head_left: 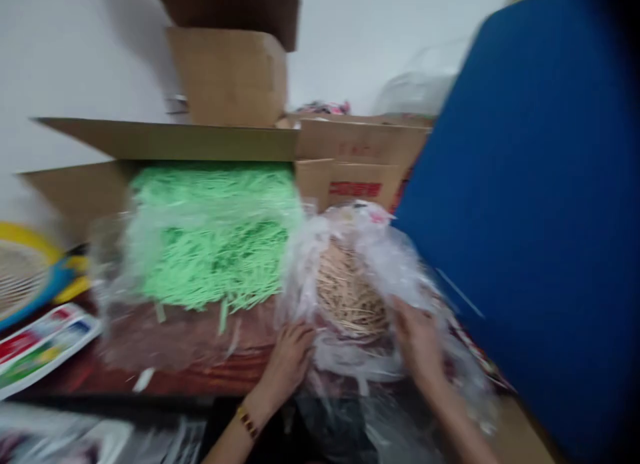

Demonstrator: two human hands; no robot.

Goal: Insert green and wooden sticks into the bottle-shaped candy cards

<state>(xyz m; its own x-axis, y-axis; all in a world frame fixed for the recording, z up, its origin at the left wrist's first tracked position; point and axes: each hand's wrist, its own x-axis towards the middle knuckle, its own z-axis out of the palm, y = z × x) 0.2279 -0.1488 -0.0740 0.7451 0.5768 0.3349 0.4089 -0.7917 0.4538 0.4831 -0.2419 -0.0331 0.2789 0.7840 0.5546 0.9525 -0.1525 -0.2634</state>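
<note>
Two hands: both on clear bag (383, 254) of tan shreds (345, 294), at table (210, 379) near edge.
Left hand (289, 357): fingers curled together, gripping bag's lower left.
Right hand (417, 344): pressed on plastic, perhaps pinching; blur hides fingers.
Neighbours: green shreds (210, 237) left, blue board (525, 217) right.

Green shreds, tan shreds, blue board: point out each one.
Green shreds (215, 237), head view, middle of the heap.
Tan shreds (345, 291), head view, middle of the visible bundle.
Blue board (540, 204), head view, middle of its flat face.
</note>
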